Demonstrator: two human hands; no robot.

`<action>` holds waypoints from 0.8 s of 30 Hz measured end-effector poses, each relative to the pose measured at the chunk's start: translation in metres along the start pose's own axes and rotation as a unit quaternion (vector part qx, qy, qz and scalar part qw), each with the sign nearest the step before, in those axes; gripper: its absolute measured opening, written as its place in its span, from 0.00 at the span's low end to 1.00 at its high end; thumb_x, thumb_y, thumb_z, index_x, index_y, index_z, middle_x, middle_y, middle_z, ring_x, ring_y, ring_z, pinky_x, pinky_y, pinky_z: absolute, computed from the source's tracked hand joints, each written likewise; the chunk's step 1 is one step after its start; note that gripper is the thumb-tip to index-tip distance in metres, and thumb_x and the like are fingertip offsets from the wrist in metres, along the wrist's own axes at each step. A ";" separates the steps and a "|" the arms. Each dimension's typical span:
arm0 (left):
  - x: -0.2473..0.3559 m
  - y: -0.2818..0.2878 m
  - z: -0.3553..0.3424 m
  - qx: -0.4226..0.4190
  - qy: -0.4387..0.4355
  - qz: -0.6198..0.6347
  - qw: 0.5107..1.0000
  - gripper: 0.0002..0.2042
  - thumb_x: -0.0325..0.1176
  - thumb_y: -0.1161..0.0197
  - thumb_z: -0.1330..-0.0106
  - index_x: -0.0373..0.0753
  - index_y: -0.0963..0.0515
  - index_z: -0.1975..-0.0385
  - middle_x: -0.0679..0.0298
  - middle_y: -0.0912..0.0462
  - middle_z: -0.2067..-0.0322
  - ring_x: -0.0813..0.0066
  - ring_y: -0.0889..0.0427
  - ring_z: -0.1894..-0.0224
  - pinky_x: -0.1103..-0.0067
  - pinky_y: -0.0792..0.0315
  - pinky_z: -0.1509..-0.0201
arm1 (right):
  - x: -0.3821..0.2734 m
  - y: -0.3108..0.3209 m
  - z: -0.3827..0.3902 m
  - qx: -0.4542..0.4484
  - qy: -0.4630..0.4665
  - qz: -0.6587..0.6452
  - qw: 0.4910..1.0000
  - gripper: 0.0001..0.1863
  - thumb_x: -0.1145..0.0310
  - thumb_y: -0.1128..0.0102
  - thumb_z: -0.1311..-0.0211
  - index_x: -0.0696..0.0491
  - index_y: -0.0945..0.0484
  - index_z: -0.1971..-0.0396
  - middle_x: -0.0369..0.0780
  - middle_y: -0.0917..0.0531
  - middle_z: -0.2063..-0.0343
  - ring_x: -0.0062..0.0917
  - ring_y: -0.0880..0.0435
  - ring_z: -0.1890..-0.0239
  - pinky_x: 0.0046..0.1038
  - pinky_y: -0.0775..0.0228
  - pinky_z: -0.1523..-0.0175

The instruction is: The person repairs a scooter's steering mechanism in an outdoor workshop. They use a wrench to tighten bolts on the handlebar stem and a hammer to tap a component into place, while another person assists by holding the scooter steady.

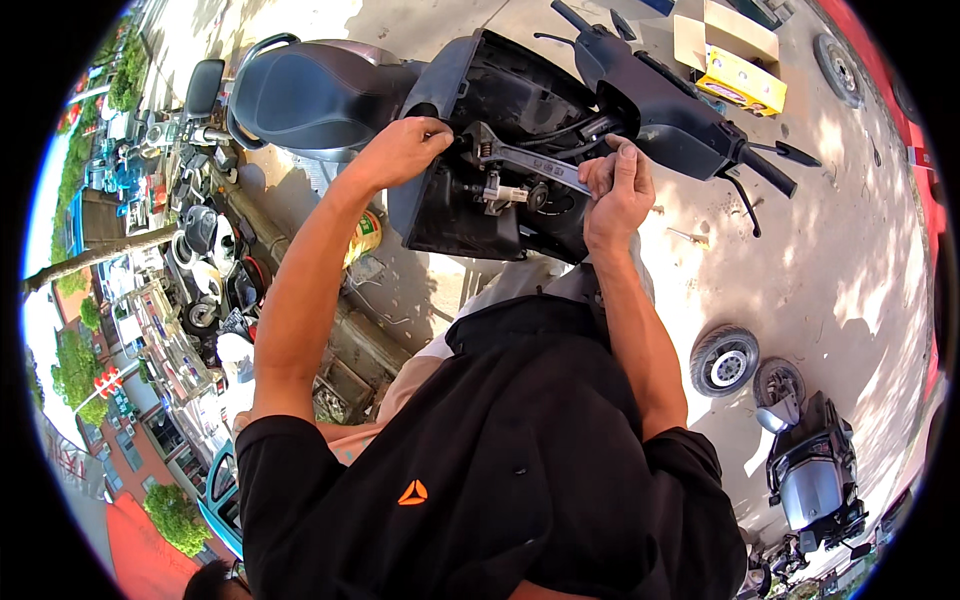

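A dark scooter (320, 95) stands across in front of me, its seat on the left and handlebar on the right. Its middle bodywork is opened up, showing black cables and metal parts inside. My right hand (618, 190) is closed around the handle end of a grey metal adjustable wrench (540, 163), which lies slantwise over the opening with its head to the left. My left hand (405, 150) has its fingers pinched together at the panel edge beside the wrench head; whatever is between them is hidden. Below the wrench sits a silvery cylindrical part (505, 193).
An open yellow carton (740, 80) stands at the far right. Loose wheels (725, 360) lie on the concrete to my right, near another parked scooter (815, 490). A yellow tub (365, 235) and a long kerb (370, 340) are on the left, with piled scooter parts (205, 265) beyond.
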State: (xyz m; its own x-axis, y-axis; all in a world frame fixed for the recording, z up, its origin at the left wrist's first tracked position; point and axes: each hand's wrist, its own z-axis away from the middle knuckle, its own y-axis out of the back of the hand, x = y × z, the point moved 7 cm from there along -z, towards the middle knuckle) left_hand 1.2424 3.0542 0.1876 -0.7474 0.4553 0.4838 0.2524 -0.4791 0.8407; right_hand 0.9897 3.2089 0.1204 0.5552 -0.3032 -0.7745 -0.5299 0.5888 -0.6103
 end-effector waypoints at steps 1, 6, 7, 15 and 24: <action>-0.018 -0.005 -0.007 -0.057 0.011 0.022 0.998 0.13 0.36 0.37 0.27 0.35 0.17 0.51 0.58 0.18 0.64 0.64 0.16 0.56 0.71 0.24 0.50 | 0.002 -0.001 -0.002 -0.008 -0.001 -0.003 1.000 0.16 0.64 0.50 0.18 0.63 0.20 0.56 0.31 0.37 0.85 0.16 0.40 0.83 0.28 0.32 0.68; -0.046 -0.030 -0.034 -0.215 0.072 -0.074 0.971 0.24 0.41 0.35 0.27 0.37 0.25 0.35 0.55 0.20 0.55 0.58 0.17 0.49 0.67 0.26 0.45 | 0.003 0.008 0.001 0.000 0.014 -0.002 1.000 0.16 0.65 0.50 0.17 0.63 0.19 0.58 0.30 0.37 0.86 0.15 0.41 0.83 0.27 0.35 0.70; -0.046 -0.033 -0.035 -0.193 0.022 -0.091 0.977 0.25 0.42 0.34 0.28 0.36 0.25 0.35 0.55 0.21 0.55 0.56 0.18 0.49 0.66 0.26 0.46 | 0.004 0.008 0.001 0.002 0.017 0.002 1.000 0.16 0.65 0.50 0.17 0.63 0.19 0.58 0.30 0.37 0.86 0.15 0.41 0.83 0.27 0.35 0.71; -0.059 -0.077 -0.053 -0.267 -0.129 -0.264 0.918 0.35 0.58 0.29 0.37 0.33 0.29 0.43 0.49 0.23 0.51 0.43 0.19 0.52 0.66 0.23 0.50 | 0.006 0.014 -0.005 0.043 0.018 -0.031 0.998 0.17 0.62 0.48 0.18 0.63 0.20 0.59 0.30 0.37 0.86 0.15 0.41 0.85 0.25 0.37 0.74; -0.061 -0.109 -0.070 -0.295 -0.213 -0.418 0.832 0.41 0.75 0.44 0.36 0.32 0.28 0.54 0.55 0.19 0.60 0.52 0.15 0.61 0.65 0.23 0.64 | 0.003 0.015 -0.005 0.119 0.004 -0.120 0.986 0.20 0.57 0.49 0.18 0.60 0.23 0.64 0.31 0.41 0.87 0.17 0.44 0.85 0.28 0.44 0.75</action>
State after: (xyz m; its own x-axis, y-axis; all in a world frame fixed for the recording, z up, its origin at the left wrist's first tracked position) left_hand 1.2177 3.0261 0.0498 -0.1929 0.9792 -0.0632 -0.6867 -0.0887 0.7215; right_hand 0.9803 3.2127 0.1079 0.6403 -0.4612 -0.6143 -0.2175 0.6582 -0.7208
